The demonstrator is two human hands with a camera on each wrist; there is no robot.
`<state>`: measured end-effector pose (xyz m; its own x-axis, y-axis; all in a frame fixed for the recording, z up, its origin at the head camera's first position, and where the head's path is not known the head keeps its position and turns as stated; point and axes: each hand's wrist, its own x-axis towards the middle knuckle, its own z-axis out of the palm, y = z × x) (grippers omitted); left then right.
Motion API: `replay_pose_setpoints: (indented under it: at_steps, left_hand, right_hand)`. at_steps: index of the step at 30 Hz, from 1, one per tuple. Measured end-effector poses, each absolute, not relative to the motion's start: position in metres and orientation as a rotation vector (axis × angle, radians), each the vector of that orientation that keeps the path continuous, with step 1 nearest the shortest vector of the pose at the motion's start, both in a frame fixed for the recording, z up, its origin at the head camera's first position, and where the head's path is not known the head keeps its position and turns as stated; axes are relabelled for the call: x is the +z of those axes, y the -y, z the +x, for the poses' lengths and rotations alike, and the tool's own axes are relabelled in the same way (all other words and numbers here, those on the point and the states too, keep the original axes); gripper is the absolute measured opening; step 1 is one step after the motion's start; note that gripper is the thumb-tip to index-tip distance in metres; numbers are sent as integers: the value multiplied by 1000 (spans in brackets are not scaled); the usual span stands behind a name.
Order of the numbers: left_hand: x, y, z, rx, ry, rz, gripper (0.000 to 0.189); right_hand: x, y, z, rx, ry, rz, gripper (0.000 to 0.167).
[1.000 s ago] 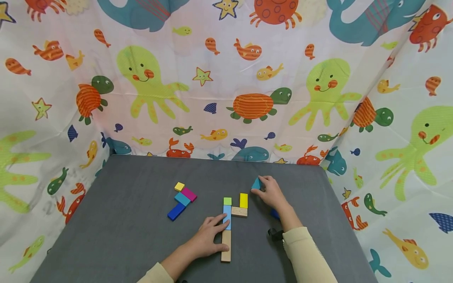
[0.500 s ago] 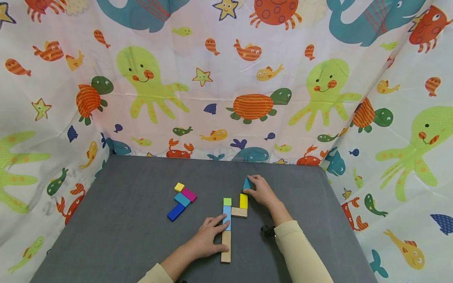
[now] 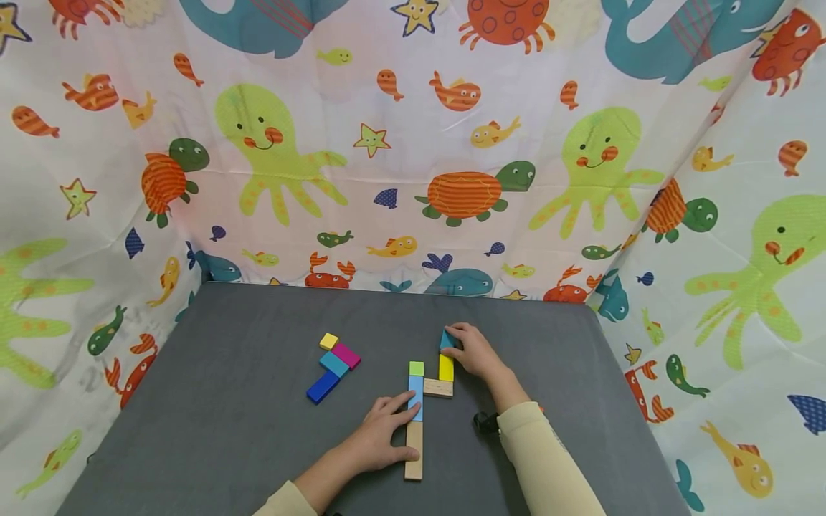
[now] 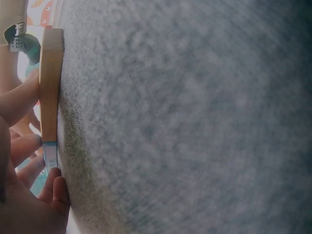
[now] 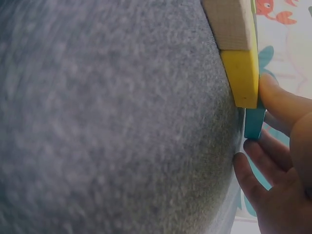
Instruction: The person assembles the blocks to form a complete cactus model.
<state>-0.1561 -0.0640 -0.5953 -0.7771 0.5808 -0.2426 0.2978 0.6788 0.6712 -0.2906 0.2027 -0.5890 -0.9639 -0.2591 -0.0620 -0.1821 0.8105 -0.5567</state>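
Observation:
In the head view my right hand (image 3: 475,352) pinches a teal triangular block (image 3: 447,340) at the far end of a yellow block (image 3: 446,368). The right wrist view shows the teal block (image 5: 253,123) against the yellow block's end, thumb and fingertips around it. The yellow block meets a short wooden block (image 3: 438,388), which lies beside a light blue block (image 3: 416,398). My left hand (image 3: 381,433) rests spread along the column, fingertips on the light blue block and thumb on a long wooden block (image 3: 414,469). A green block (image 3: 416,368) caps the column.
To the left lies a slanted group: a small yellow block (image 3: 329,341), a magenta block (image 3: 346,355), a teal rectangular block (image 3: 334,364) and a dark blue block (image 3: 323,387). The grey tabletop (image 3: 226,401) ends at a patterned curtain (image 3: 400,143).
My right hand has moved left, carrying the teal triangular block from the right to the far end of the yellow block. My left hand has stayed in place.

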Motion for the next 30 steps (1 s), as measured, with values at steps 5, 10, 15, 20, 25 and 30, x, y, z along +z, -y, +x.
replay_pose_setpoints:
  at_steps: [5, 10, 15, 20, 25, 30]
  left_hand:
    - [-595, 64, -157, 873, -2449, 679, 82]
    - [-597, 64, -157, 876, -2458, 690, 82]
    - [-598, 65, -157, 873, -2463, 692, 83]
    - [-598, 64, -158, 865, -2466, 686, 83]
    - [-597, 64, -157, 866, -2460, 681, 83]
    - [-601, 65, -158, 896, -2447, 693, 83]
  right_hand:
    - [-590, -205, -291, -864, -2851, -378, 60]
    - [-593, -207, -293, -850, -2843, -389, 58]
    - [-594, -207, -293, -849, -2835, -389, 56]
    - [-593, -207, -294, -847, -2845, -391, 51]
    - [-592, -207, -296, -848, -2842, -381, 50]
    - [-592, -208, -295, -870, -2846, -395, 50]
